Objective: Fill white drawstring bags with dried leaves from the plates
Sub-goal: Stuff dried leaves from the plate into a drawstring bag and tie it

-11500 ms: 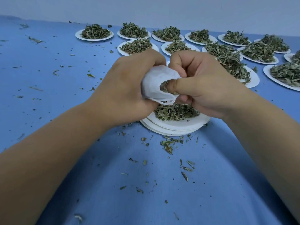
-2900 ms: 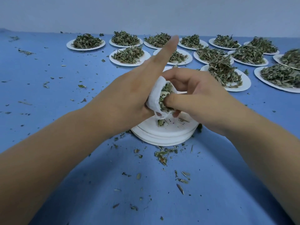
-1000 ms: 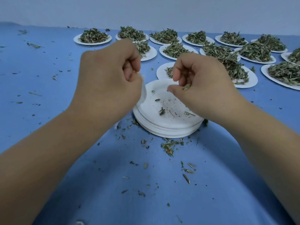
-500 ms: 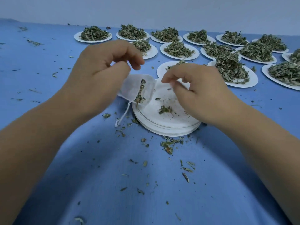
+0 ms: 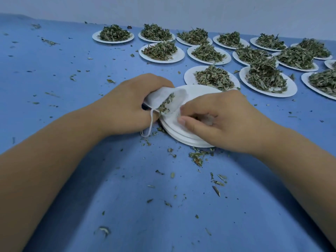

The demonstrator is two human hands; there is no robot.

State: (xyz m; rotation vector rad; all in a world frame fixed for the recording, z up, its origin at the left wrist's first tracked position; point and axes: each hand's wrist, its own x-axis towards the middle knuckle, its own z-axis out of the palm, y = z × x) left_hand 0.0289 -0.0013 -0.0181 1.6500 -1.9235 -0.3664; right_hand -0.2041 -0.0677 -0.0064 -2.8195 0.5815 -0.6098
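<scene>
My left hand (image 5: 127, 104) grips a white drawstring bag (image 5: 164, 99) at the left rim of a stack of white plates (image 5: 183, 135). The bag's mouth faces right and dried leaves (image 5: 166, 104) show inside it. Its white cord (image 5: 150, 124) hangs down to the blue table. My right hand (image 5: 223, 120) lies over the top plate with fingers curled, fingertips pressed on the plate surface next to the bag's mouth. What is under those fingers is hidden.
Several white plates heaped with dried leaves (image 5: 212, 77) stand behind and to the right, the nearest just past the stack. Loose leaf bits (image 5: 198, 155) lie scattered over the blue table (image 5: 54, 73). A pale wall runs along the far edge.
Both hands have come down to the plate stack. My left hand has closed on the bag again, and my right hand has dropped onto the top plate beside the bag's mouth.
</scene>
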